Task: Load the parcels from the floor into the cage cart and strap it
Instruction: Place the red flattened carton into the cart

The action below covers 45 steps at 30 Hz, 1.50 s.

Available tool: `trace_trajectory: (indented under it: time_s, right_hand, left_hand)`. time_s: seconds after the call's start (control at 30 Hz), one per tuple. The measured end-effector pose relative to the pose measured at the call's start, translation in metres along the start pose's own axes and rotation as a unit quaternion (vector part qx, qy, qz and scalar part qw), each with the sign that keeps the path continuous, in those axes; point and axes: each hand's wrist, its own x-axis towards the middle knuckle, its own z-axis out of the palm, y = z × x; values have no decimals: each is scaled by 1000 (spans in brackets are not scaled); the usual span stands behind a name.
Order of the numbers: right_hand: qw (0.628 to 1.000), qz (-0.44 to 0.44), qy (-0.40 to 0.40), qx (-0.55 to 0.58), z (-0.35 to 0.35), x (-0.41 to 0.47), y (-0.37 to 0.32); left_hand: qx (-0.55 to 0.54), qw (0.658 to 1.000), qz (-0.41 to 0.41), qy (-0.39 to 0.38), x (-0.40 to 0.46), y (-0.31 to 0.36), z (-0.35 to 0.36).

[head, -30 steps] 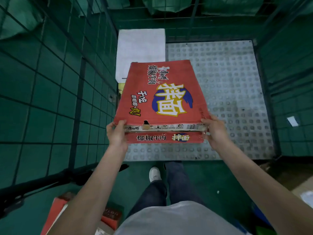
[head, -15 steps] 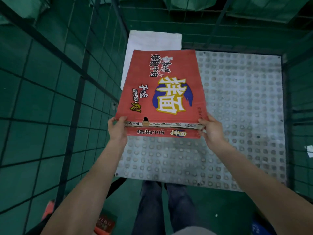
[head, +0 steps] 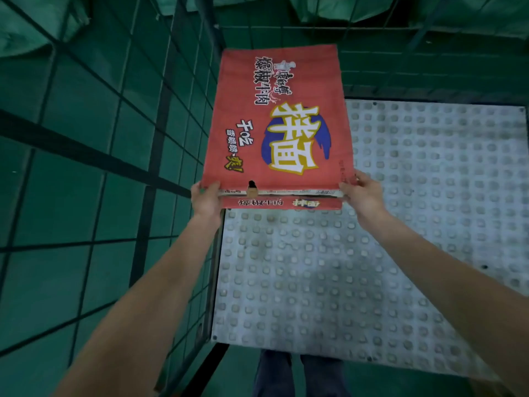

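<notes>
left hand grips red box near-left corner | right hand grips near-right corner | fingers curled on edges | box over cart floor, far left

Dim, greenish light is washing over everything. A soft shadow is darkening the studded cart floor below the fingers of the right hand. Mesh bars left of the fingers are bowing from wide-angle distortion, and the forearms nearest the camera are looking soft and blurred.
</notes>
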Motion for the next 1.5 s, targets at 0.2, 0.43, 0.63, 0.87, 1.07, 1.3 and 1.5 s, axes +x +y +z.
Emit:
trace_trajectory:
  time_s: [0.2, 0.43, 0.63, 0.87, 1.07, 1.3, 1.5]
  right_hand:
    - [999, 36, 14, 8, 21, 22, 0]
    - [996, 86, -8, -15, 29, 25, 8]
    - [985, 137, -95, -46, 26, 27, 9]
    - [981, 134, -120, -69, 27, 17, 14]
    - [988, 116, -101, -26, 19, -11, 16]
    - [995, 87, -51, 4, 5, -68, 17]
    - [993, 99, -34, 52, -21, -143, 46]
  left_hand:
    - [-45, 996, -74, 24, 32, 9, 20]
    - [-160, 979, -109, 68, 36, -1, 23]
    - [-151, 982, -111, 36, 58, -11, 2]
    - [-156, 980, -123, -10, 60, -13, 2]
    - [-55, 993, -94, -45, 35, -13, -12]
    - [56, 992, -68, -90, -31, -19, -24]
    - [175, 977, -35, -121, -118, -58, -45]
